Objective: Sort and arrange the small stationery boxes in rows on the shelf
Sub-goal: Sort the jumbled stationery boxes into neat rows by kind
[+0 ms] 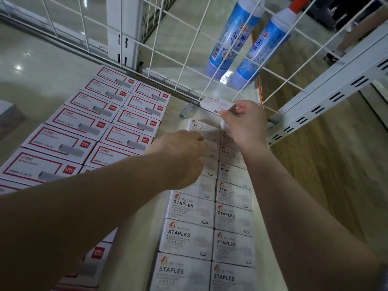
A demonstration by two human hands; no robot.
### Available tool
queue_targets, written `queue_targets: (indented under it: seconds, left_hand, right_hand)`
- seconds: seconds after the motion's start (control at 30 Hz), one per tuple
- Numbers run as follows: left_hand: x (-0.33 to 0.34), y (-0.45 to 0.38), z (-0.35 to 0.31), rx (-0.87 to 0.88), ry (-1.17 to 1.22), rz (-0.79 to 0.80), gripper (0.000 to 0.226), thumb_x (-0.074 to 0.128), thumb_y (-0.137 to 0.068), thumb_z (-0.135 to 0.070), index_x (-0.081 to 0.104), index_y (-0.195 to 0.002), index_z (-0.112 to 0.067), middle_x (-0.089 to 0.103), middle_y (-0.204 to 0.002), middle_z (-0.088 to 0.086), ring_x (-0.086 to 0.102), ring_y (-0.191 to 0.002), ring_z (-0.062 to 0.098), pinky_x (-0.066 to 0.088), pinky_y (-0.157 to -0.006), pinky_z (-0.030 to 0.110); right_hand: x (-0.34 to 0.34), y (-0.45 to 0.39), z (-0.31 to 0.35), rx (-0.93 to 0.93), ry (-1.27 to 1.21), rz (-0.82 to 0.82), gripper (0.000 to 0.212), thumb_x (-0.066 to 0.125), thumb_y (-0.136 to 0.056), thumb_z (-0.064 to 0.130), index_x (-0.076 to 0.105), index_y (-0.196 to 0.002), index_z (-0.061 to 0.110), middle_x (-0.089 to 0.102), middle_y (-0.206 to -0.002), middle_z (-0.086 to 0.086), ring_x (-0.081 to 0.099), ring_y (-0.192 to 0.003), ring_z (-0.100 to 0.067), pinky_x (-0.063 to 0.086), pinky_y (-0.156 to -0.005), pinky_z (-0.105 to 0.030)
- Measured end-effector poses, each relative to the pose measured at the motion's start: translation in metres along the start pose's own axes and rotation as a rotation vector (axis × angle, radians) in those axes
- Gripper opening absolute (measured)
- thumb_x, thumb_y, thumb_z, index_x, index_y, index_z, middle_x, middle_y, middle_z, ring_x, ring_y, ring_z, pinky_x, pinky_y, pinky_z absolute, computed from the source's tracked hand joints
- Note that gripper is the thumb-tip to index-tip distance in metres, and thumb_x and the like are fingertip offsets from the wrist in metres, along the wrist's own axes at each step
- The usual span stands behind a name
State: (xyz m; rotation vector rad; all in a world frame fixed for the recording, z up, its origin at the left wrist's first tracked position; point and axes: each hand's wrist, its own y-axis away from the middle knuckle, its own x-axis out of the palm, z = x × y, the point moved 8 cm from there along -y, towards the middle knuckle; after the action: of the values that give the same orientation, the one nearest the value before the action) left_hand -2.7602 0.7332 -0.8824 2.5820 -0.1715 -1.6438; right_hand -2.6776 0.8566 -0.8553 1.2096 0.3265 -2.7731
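Note:
Two rows of white STAPLES boxes [190,238] run up the right part of the shelf [42,66]. To their left lie two rows of red-bordered staple boxes [84,120]. My right hand [243,122] holds a white STAPLES box [216,104] by its end, tilted, above the far end of the right row, close to the wire grid. My left hand [180,156] rests palm down on the left white row, fingertips touching the far box [198,127]; whether it grips that box is hidden.
A white wire grid [184,49] closes the shelf's back and right side. Two blue cleaner bottles [235,36] lie behind it. A loose strip of metal staples [187,110] lies on the shelf by the grid. A white slotted upright [327,101] stands at right.

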Motion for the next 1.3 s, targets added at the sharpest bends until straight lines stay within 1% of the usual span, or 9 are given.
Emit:
queue_targets:
  seconds: [0.13,0.23,0.43,0.67,0.77,0.83,0.97,1.13,1.3]
  left_hand:
    - [-0.001,0.012,-0.003,-0.002,0.076,0.013,0.046,0.039,-0.097,-0.03,0.033,-0.142,-0.023,0.028,-0.15,-0.007,0.031,-0.135,0.014,0.031,-0.109,0.036]
    - [-0.006,0.024,-0.001,-0.015,0.121,-0.054,0.04,0.04,-0.097,-0.026,0.042,-0.136,-0.023,0.041,-0.141,-0.005,0.039,-0.127,0.013,0.035,-0.105,0.035]
    - [-0.023,0.046,0.019,-0.174,0.237,-0.135,0.031,0.044,-0.096,-0.027,0.052,-0.125,-0.024,0.052,-0.129,-0.003,0.048,-0.116,0.016,0.042,-0.097,0.034]
    - [-0.042,0.064,0.047,-0.281,0.425,-0.194,0.033,0.043,-0.097,-0.02,0.053,-0.128,-0.018,0.058,-0.123,0.004,0.056,-0.101,0.018,0.045,-0.075,0.021]
    - [-0.042,0.068,0.045,-0.265,0.452,-0.143,0.036,0.041,-0.099,-0.023,0.046,-0.134,-0.022,0.058,-0.113,-0.001,0.05,-0.073,0.01,0.042,-0.049,0.013]
    - [-0.042,0.071,0.042,-0.251,0.433,-0.117,0.035,0.04,-0.099,-0.025,0.048,-0.133,-0.023,0.056,-0.1,-0.004,0.045,-0.062,0.006,0.037,-0.045,0.012]
    - [-0.044,0.076,0.043,-0.243,0.484,-0.092,0.025,0.045,-0.097,-0.02,0.063,-0.115,-0.019,0.062,-0.087,-0.003,0.046,-0.055,0.007,0.036,-0.041,0.012]
    - [-0.048,0.085,0.05,-0.275,0.645,-0.154,0.018,0.056,-0.092,-0.019,0.067,-0.106,-0.017,0.06,-0.078,-0.009,0.049,-0.056,0.008,0.039,-0.041,0.007]
    - [-0.046,0.092,0.053,-0.285,0.752,-0.176,0.026,0.06,-0.089,-0.013,0.061,-0.115,-0.013,0.058,-0.078,-0.013,0.053,-0.063,0.003,0.042,-0.047,0.003]
  right_hand:
    - [-0.01,0.018,-0.008,0.059,-0.082,-0.009,0.032,0.071,-0.081,0.022,0.06,-0.111,0.015,0.056,-0.092,0.01,0.054,-0.09,-0.006,0.043,-0.082,-0.022]
    - [-0.016,0.038,-0.014,0.079,-0.104,-0.015,0.033,0.071,-0.081,0.025,0.06,-0.11,0.017,0.058,-0.104,0.004,0.055,-0.1,-0.012,0.046,-0.091,-0.032]
    - [-0.024,0.074,-0.007,-0.004,-0.073,0.071,0.034,0.068,-0.083,0.024,0.058,-0.115,0.021,0.054,-0.099,0.008,0.052,-0.097,-0.014,0.045,-0.082,-0.029]
    - [-0.03,0.111,0.013,-0.126,-0.133,0.194,0.039,0.072,-0.078,0.011,0.06,-0.111,0.026,0.057,-0.103,0.008,0.049,-0.085,0.0,0.042,-0.066,-0.007]
    - [-0.029,0.126,0.03,-0.188,-0.145,0.271,0.046,0.074,-0.076,0.01,0.055,-0.097,0.045,0.057,-0.098,0.018,0.051,-0.083,0.002,0.042,-0.067,-0.01]
    - [-0.029,0.134,0.04,-0.232,-0.139,0.302,0.052,0.074,-0.075,0.011,0.05,-0.098,0.05,0.056,-0.098,0.023,0.05,-0.084,0.005,0.043,-0.068,-0.011]
    - [-0.029,0.143,0.049,-0.252,-0.156,0.322,0.052,0.074,-0.074,0.009,0.051,-0.1,0.048,0.058,-0.1,0.019,0.049,-0.084,0.005,0.043,-0.069,-0.013]
    - [-0.026,0.153,0.046,-0.186,-0.193,0.307,0.048,0.074,-0.075,0.006,0.054,-0.096,0.044,0.061,-0.095,0.016,0.053,-0.08,-0.001,0.046,-0.07,-0.018]
    - [-0.018,0.157,0.039,-0.122,-0.244,0.313,0.038,0.073,-0.075,0.002,0.059,-0.099,0.029,0.065,-0.09,0.014,0.055,-0.073,-0.003,0.046,-0.065,-0.016]
